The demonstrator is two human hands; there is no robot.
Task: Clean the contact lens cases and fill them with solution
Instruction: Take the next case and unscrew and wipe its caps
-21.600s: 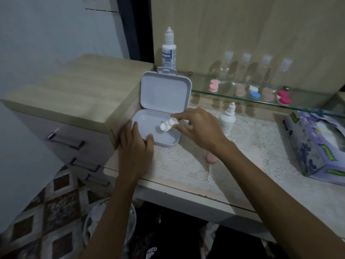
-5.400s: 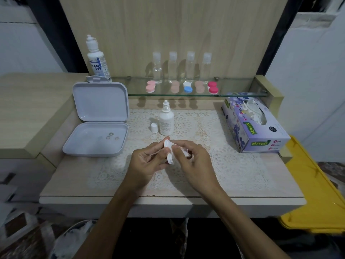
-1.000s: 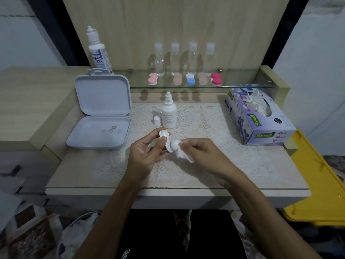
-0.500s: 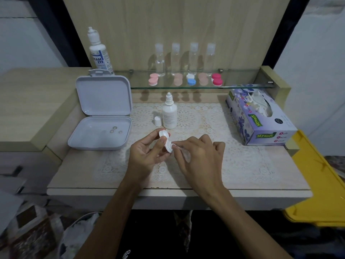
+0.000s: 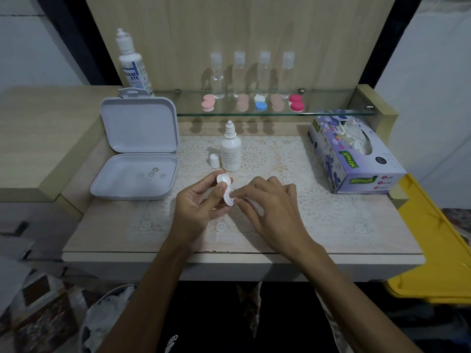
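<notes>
Left hand (image 5: 201, 202): fingers and thumb curled round a white plastic twin-cup contact lens case (image 5: 225, 190), held edge-on above the lace mat. Right hand (image 5: 267, 207): fingertips pinch white tissue (image 5: 256, 206) (mostly hidden under the fingers) against the case's lower cup; cup interiors not visible.

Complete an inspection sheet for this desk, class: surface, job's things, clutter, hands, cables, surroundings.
Surface: desk under a lace mat.
Job's things: white lens case held above the mat; uncapped dropper bottle, its cap beside it; open white box; coloured lens cases on the glass shelf.
Clutter: tissue box; large solution bottle; four clear bottles.
Hands: left hand grips the case; right hand pinches a white tissue against it.
Cables: nothing seen.
Surroundings: yellow bin at right; drawers at left.
</notes>
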